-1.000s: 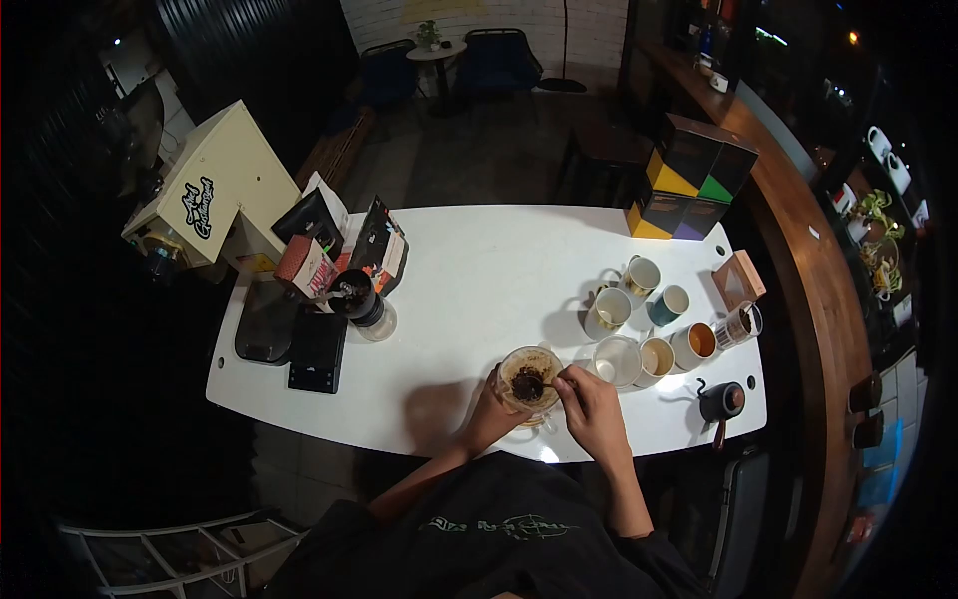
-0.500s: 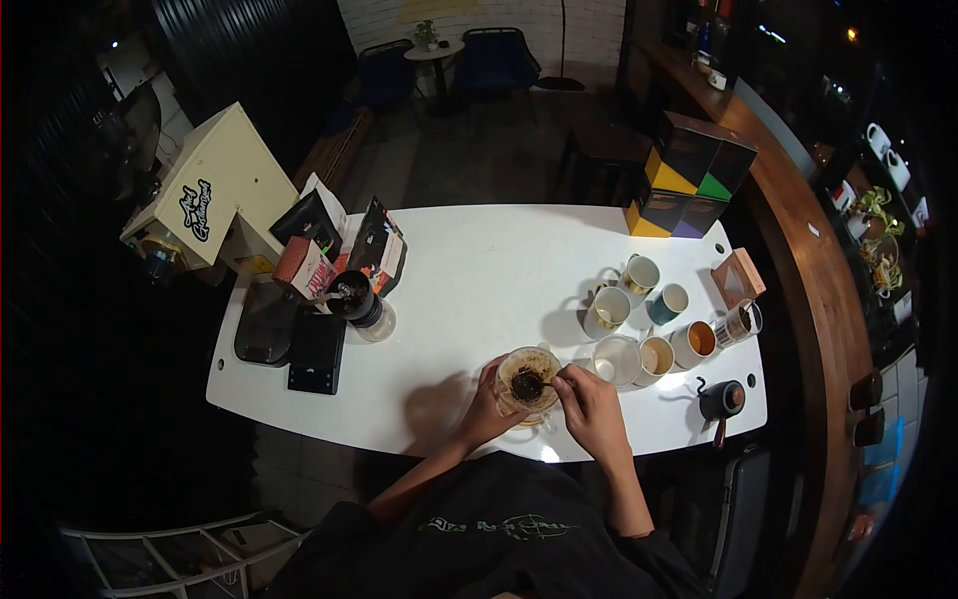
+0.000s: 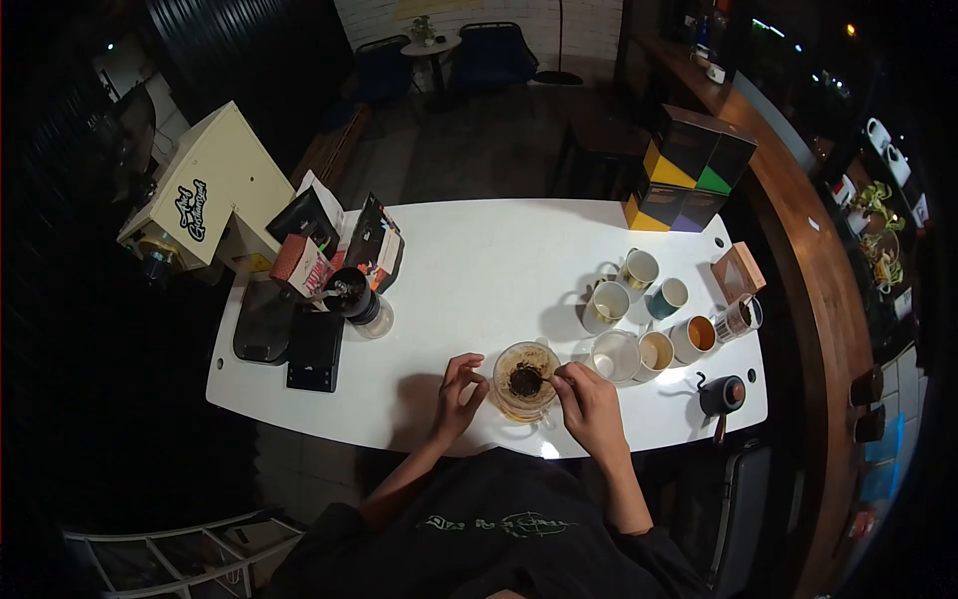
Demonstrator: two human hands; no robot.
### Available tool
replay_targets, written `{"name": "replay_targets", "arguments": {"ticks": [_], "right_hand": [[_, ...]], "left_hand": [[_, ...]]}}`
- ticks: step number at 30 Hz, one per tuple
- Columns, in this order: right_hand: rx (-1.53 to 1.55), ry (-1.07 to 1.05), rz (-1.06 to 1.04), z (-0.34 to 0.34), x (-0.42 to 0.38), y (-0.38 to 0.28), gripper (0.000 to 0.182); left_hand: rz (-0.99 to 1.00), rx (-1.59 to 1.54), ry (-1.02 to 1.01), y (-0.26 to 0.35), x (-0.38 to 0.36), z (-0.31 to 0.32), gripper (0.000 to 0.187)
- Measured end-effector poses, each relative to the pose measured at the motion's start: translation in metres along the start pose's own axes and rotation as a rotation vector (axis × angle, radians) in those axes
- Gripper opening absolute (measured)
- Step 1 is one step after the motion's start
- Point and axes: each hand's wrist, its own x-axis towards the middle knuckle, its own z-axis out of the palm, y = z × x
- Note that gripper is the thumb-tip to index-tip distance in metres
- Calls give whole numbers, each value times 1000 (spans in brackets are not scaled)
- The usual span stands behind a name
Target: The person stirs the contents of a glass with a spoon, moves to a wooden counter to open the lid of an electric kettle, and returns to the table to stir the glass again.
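A coffee dripper (image 3: 526, 369) with dark wet grounds in its filter rests on a glass server near the table's front edge. To its left, my left hand (image 3: 461, 397) is off the dripper, fingers curved and apart, holding nothing. My right hand (image 3: 591, 401) is at the dripper's right rim, its thumb and fingers pinched on a thin stirrer (image 3: 547, 379) whose far end reaches into the grounds. The tip of the stirrer is too small to make out.
Several cups (image 3: 655, 353) stand right of the dripper, with a small black kettle (image 3: 721, 396) beyond. At left are a hand grinder (image 3: 354, 297), a black scale (image 3: 313, 351), coffee bags (image 3: 375, 243) and a cream machine (image 3: 220, 185). Boxes (image 3: 691, 170) stand at the back right.
My left hand has let go of the dripper and moved a little to the left, its fingers opening. My right hand keeps its pinch at the right rim.
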Motion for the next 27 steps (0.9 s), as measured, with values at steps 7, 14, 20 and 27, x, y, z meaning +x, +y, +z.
{"name": "replay_targets", "arguments": {"ticks": [7,14,20,27], "right_hand": [[-45,-58,19,-6,-1,-2,11],[5,-23,5,-9,-2,-5,9],[18,-13,-17,-9,-1,-8,8],[-7,-61,22,-7,0,-14,9]], "left_hand": [[-35,34,33,2,-1,-6,5],[-166,-61,11,-11,-1,-15,21],[-59,-133,-65,11,2,-2,92],[-12,-1,-266,26,11,17,117]]}}
